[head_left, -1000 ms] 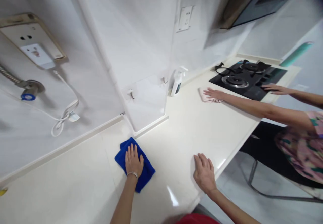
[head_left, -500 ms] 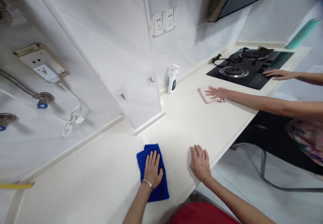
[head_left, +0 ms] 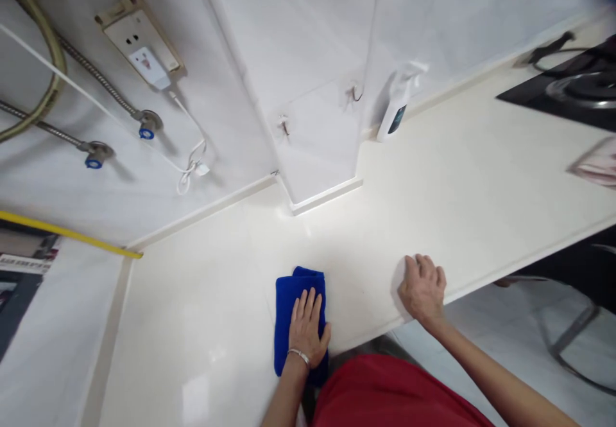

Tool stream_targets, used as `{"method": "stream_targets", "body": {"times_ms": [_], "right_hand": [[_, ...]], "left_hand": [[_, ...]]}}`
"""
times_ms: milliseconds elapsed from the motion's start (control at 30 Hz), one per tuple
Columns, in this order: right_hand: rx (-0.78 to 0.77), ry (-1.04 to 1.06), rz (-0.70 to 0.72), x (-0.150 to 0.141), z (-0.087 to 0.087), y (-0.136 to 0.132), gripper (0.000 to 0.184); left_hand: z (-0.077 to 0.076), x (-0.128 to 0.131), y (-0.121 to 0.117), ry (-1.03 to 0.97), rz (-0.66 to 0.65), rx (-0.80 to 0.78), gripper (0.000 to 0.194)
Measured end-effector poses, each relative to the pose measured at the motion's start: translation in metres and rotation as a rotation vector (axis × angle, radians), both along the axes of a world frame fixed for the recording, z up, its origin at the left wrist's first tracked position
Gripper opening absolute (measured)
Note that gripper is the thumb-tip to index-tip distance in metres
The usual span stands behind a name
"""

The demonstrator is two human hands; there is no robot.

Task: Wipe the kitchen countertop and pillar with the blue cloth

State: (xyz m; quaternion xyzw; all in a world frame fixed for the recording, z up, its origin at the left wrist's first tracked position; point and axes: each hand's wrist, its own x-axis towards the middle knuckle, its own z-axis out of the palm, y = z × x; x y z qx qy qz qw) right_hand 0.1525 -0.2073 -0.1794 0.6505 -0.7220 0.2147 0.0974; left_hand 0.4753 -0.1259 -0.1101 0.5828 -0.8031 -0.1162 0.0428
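Note:
My left hand (head_left: 307,331) lies flat on a folded blue microfiber cloth (head_left: 296,302), pressing it against the cream countertop (head_left: 462,189). The cloth's lower end is partly hidden by my wrist and red shirt. My right hand (head_left: 422,289) rests on the counter's front edge with its fingers apart, touching nothing else. At the far right edge of the view is a pale pink cloth (head_left: 597,164), cut off by the frame, with no hand visible on it.
A white spray bottle (head_left: 397,109) stands against the wall. A black gas hob (head_left: 572,90) sits at the upper right. Metal hoses with blue-capped valves (head_left: 148,124) and a wall socket (head_left: 137,42) are at the upper left. A chair's legs (head_left: 572,337) show below the counter.
The view has swung left, shifting the hob and bottle rightward. The other person's arms have left the view. The blue cloth now lies straighter under my left hand.

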Motion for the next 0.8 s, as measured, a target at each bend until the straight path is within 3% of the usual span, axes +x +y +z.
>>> {"method": "stream_targets", "body": {"times_ms": [200,367,467,600,800], "right_hand": [[0.005,0.008,-0.002,0.001,0.003,0.002,0.055],[-0.003,0.011,0.003,0.001,0.003,0.001,0.055],[0.01,0.002,-0.001,0.002,0.004,0.001,0.055],[0.032,0.006,-0.007,0.005,0.007,0.001,0.055],[0.084,-0.012,-0.03,0.008,0.014,0.0,0.056]], "left_hand": [[-0.002,0.093,0.048,-0.038,0.221,-0.036,0.061],[-0.007,0.187,0.08,-0.061,0.632,-0.108,0.062],[-0.003,0.229,0.093,-0.075,0.85,-0.124,0.071],[0.001,0.244,0.092,-0.121,0.988,-0.125,0.081],[-0.004,0.212,0.072,-0.183,1.013,-0.119,0.084]]}}
